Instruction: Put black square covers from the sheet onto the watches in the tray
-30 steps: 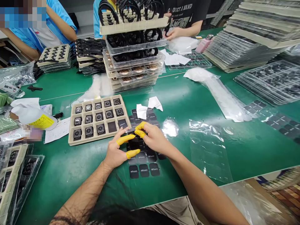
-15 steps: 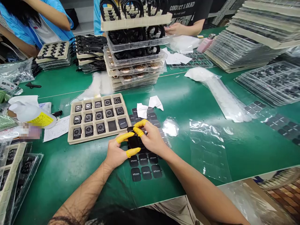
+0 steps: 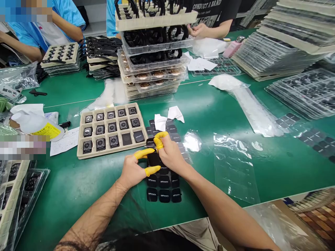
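Observation:
My left hand, in yellow finger cots, grips a black smartwatch body by its edges between thumb and forefinger, its dark glassy face upward. Against its upper right edge, my right hand has its yellow-covered thumb and forefinger pinched together; what lies between them is hidden. Beneath both hands are sheets of black screen stickers printed HiFuture, partly covered by hands and watch. To the left, a beige tray holds several watch bodies, most with their sensor backs up; one pocket shows a sticker-covered face.
White paper scraps and crumpled clear film lie beyond my hands. A clear plastic sheet is at right. Tall tray stacks stand at the back, others at back right. A bottle lies left; co-workers sit opposite.
Both hands and the watch have shifted slightly right in view, along with a small shift of the whole scene. The watch face sits a little higher; the pinching fingers stay beside its upper edge.

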`<state>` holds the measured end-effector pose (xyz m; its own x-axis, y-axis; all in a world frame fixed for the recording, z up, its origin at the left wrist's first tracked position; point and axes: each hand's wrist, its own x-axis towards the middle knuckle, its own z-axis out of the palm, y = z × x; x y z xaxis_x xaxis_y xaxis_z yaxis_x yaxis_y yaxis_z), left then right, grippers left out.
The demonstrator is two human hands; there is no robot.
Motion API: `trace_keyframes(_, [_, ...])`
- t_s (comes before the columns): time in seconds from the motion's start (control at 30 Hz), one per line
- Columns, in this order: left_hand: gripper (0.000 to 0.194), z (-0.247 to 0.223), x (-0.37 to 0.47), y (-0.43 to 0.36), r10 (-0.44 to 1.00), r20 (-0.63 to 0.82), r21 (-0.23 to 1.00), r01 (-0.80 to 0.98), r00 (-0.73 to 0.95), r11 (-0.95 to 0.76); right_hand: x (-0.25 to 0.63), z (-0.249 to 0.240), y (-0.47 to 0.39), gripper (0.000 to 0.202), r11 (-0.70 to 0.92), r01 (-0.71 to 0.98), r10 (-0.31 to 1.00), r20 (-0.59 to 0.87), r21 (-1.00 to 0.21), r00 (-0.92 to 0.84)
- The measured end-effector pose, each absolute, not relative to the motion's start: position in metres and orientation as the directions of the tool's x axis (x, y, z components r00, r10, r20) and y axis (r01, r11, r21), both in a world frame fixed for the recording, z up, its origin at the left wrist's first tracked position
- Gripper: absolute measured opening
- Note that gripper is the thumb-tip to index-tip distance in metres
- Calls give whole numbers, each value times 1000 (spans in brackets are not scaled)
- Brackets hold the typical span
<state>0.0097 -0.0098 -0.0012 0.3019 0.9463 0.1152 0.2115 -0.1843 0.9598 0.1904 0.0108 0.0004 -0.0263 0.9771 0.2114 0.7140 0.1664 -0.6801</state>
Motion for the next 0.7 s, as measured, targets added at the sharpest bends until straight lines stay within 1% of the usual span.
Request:
trace_keyframes(0.1, [51,0,10,-11,960,88,947,275,265,-163,187,6,10,9,255,673,923,382,-694,45])
trace_keyframes(0.13, [50,0,10,-11,963,80,943,294,256,-156,188,10,10,7,253,648,910,405,-718,93])
trace_keyframes(0.17, [49,1,10,-10,967,72,939,310,245,-148,191,14,10,7,232,607,910,390,-760,141])
trace_keyframes(0.23, [49,1,10,-8,973,54,936,327,224,-127,197,22,9,10,154,469,952,258,-870,166])
trace_keyframes(0.3, [51,0,8,-4,980,33,946,312,196,-94,204,28,9,16,58,315,995,80,-947,57])
trace_keyframes(0.33, [52,0,7,-3,982,20,952,298,187,-76,207,29,9,18,12,270,1000,7,-963,-16])
trace_keyframes(0.4, [55,0,6,0,983,-10,960,275,183,-41,209,30,9,19,-67,254,988,-99,-965,-115])
trace_keyframes(0.47, [56,-1,5,2,981,-27,964,264,194,-26,207,28,8,17,-110,271,979,-151,-956,-135])
trace_keyframes(0.63, [57,-3,4,2,981,-17,955,293,193,-41,198,24,4,17,-142,257,978,-176,-956,-113])
trace_keyframes(0.7, [57,-4,5,2,981,-13,951,307,195,-48,195,23,4,16,-174,255,973,-206,-951,-107])
